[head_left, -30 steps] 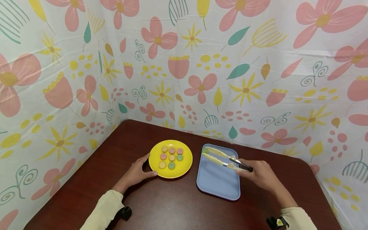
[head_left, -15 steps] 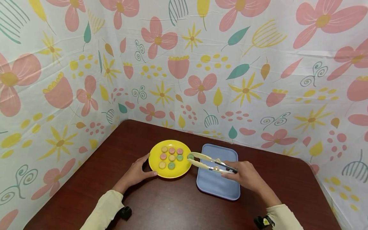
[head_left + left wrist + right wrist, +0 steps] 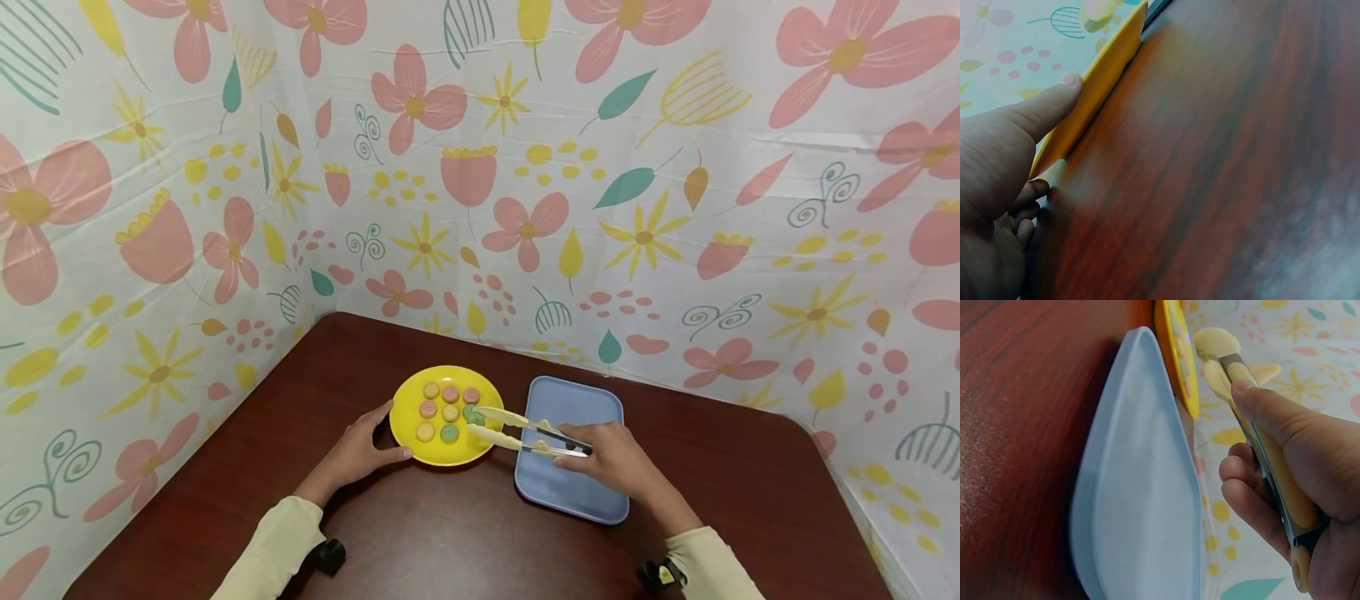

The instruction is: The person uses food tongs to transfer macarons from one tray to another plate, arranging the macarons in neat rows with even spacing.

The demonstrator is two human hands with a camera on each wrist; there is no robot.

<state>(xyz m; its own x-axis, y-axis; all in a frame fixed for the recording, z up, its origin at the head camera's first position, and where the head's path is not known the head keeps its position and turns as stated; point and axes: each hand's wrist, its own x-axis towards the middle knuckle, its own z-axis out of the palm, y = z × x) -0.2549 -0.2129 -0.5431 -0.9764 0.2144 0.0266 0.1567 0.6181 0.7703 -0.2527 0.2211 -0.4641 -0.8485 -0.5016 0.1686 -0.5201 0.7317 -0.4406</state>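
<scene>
At the left side of a round yellow plate (image 3: 403, 421), my left hand (image 3: 356, 450) holds the rim. The left wrist view shows its thumb (image 3: 1054, 106) against the plate's edge (image 3: 1100, 84), other fingers curled lower down. My right hand (image 3: 611, 457) grips tongs (image 3: 501, 415) with cream tips and metal arms. Between the tips, over the plate's right side, is a green macaron (image 3: 477, 419), overlapping another green one in the head view. Several pink, yellow and green macarons (image 3: 450, 413) lie in rows on the plate. In the right wrist view, fingers wrap the tongs' handle (image 3: 1282, 478).
A blue rectangular tray (image 3: 562, 492) lies right of the plate, beneath the right hand and tongs. Both stand on a dark brown wooden table (image 3: 420, 533). A flower-printed cloth (image 3: 465, 233) hangs along the table's back and left sides.
My right hand has carried the tongs and green macaron leftward, from over the blue tray to over the yellow plate's right side. The left hand has stayed at the plate's rim.
</scene>
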